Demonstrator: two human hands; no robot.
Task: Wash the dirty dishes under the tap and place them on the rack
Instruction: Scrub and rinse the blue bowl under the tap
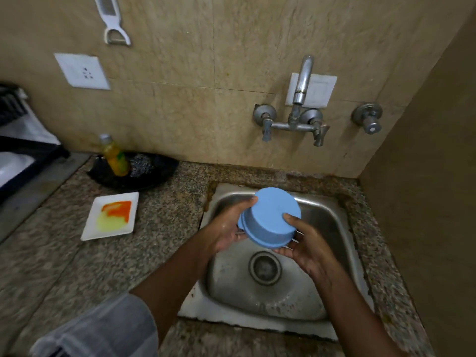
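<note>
A blue bowl point(270, 217) is held upside down and tilted over the sink point(332, 222). It is gripped by both hands. The left hand point(226, 228) is curled round its left side, and the right hand point(306, 243) is curled round its right side, so both grips are closed on the bowl. The tap point(301, 83) is seen on the wall above. A white plate point(110, 215) with orange and yellow smears is laid on the counter point(167, 212), left of the sink. A black rack point(23, 140) is seen at the far left.
</note>
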